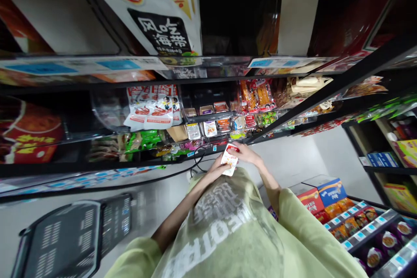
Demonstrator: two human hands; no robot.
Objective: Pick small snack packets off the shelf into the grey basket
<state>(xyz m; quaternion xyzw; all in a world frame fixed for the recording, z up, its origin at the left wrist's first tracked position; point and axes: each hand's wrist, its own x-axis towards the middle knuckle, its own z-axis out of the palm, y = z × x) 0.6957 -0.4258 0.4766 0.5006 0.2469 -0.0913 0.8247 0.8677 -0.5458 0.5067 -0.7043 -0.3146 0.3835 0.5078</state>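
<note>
A small white and red snack packet (230, 159) is held in front of my chest, below the shelf edge. My left hand (219, 169) grips its lower left side. Around its upper right part, the fingers of my right hand (243, 153) are closed. Just beyond the packet, small boxed and bagged snacks (210, 128) stand on the lower shelf.
Shelves with a black edge (208, 80) run across the view, holding a large white bag (153, 13) and several snack bags. A grey shopping basket (61, 239) is at the lower left. Boxes (330, 191) and packets sit on a display at the right.
</note>
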